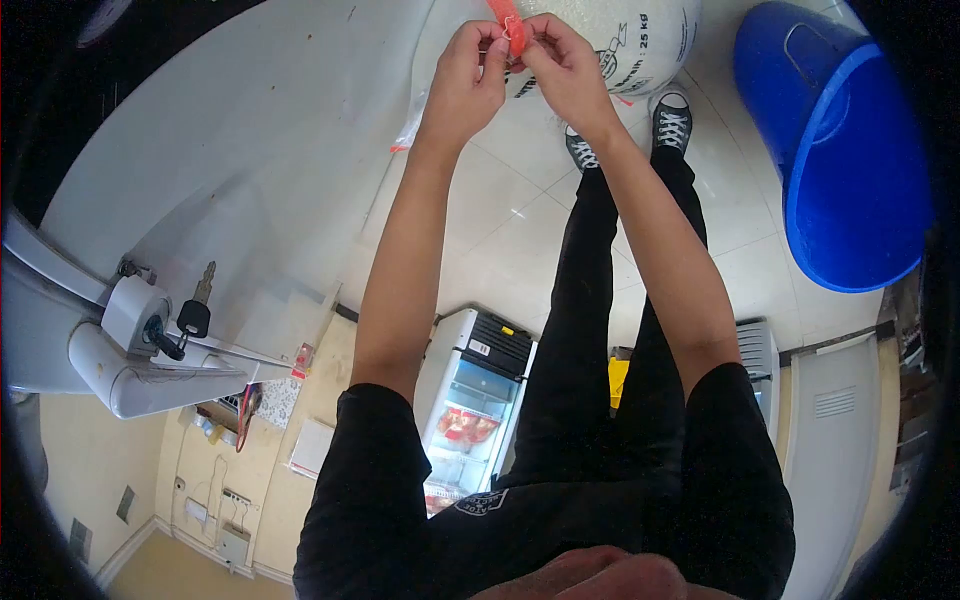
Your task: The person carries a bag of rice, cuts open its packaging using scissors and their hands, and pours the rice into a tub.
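My left hand (pixel 468 82) and my right hand (pixel 568 72) meet at the top middle of the view. Both have thumb and fingers pinched on a red-orange strip (pixel 515 36), with thin pale thread showing at its edge. Just beyond them lies a large whitish sack (pixel 662 45) printed "25 kg" in black, filled with what look like pale grains. Part of the sack is cut off by the top of the view, and my hands cover some of its print.
At the right a big blue bin (pixel 812 110) lies tilted, its mouth facing me. A white appliance (pixel 250 130) fills the left, with a key (pixel 195 315) hanging at its lock. Behind my legs a glass-door display fridge (pixel 470 400) stands by the wall. My shoes (pixel 672 125) are on the tiled floor.
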A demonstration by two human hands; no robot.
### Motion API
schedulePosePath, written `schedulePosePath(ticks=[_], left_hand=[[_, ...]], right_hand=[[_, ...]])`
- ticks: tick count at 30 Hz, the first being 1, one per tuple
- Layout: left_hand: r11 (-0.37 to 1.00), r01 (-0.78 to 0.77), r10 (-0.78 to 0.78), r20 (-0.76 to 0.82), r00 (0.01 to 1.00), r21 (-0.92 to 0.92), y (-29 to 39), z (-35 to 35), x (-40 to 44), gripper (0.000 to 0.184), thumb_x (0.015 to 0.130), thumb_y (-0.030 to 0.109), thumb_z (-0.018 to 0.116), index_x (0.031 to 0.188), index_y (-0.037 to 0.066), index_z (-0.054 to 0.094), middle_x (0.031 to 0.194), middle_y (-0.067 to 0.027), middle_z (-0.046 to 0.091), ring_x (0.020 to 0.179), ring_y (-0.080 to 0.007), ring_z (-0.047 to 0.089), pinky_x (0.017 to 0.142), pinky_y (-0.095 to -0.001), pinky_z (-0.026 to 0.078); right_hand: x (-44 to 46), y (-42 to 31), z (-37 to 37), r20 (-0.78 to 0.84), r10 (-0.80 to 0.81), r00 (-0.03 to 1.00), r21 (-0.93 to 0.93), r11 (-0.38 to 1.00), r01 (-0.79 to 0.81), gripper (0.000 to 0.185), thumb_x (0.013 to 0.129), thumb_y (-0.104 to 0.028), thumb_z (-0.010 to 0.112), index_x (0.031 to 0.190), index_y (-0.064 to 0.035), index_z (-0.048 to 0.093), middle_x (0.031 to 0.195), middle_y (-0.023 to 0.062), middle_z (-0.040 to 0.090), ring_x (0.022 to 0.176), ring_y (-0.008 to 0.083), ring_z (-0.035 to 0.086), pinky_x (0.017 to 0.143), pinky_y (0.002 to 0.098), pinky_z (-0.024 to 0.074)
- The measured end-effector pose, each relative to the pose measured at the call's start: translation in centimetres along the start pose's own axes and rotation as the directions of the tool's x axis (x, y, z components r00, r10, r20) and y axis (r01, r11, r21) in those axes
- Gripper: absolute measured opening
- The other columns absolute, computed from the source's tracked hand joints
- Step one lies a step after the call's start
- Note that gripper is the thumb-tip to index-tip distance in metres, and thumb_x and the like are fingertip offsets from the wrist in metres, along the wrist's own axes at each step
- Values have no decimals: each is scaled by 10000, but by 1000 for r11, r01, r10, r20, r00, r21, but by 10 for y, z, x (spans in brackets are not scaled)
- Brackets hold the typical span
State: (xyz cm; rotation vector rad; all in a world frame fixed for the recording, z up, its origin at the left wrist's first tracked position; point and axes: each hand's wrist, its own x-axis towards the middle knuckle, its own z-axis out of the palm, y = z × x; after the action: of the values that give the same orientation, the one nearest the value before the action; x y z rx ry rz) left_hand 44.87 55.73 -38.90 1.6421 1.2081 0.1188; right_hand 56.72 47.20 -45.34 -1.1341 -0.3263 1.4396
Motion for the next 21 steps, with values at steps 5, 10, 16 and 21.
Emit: schedulePosePath(ticks=[5, 10, 16, 21], left_hand=[[977, -53, 47, -36, 998, -204, -2, -1, -1, 169, 968, 95, 618, 1099, -9, 590, 986, -99, 674, 862, -155, 678, 725, -307, 562], [991, -62, 54, -67, 996, -119, 7, 1, -2, 166, 930, 78, 670, 1065, -10, 633, 1013, -100, 682, 877, -173, 700, 771, -309, 588], [995, 68, -68, 9, 998, -77, 15, -2, -1, 146, 998, 140, 567, 1023, 1, 603, 1030, -103, 662, 954, -167, 649, 798, -301, 523], [999, -6, 8, -79, 997, 32, 6, 3, 0, 135, 917, 86, 639, 1001, -6, 586, 918, -83, 665, 806, -162, 655, 730, -304, 543]], right_hand=[[-4, -16, 0, -8, 172, 985, 138, 976, -169, 165, 1015, -148, 488, 1078, -64, 615, 964, 13, 651, 882, 96, 647, 771, 208, 504], [-3, -14, 5, -6, 52, 999, 256, 965, -49, 173, 1023, -155, 489, 1082, -64, 623, 963, -7, 649, 872, 77, 626, 754, 205, 484], [-9, -36, 4, 6, 194, 981, 172, 966, -192, 220, 1013, -189, 538, 1149, -48, 638, 990, 34, 671, 872, 119, 639, 809, 259, 505], [-7, -28, 3, -111, 65, 992, 113, 992, -53, 191, 993, -39, 511, 1158, 14, 592, 1141, 91, 639, 974, 158, 651, 862, 316, 550]])
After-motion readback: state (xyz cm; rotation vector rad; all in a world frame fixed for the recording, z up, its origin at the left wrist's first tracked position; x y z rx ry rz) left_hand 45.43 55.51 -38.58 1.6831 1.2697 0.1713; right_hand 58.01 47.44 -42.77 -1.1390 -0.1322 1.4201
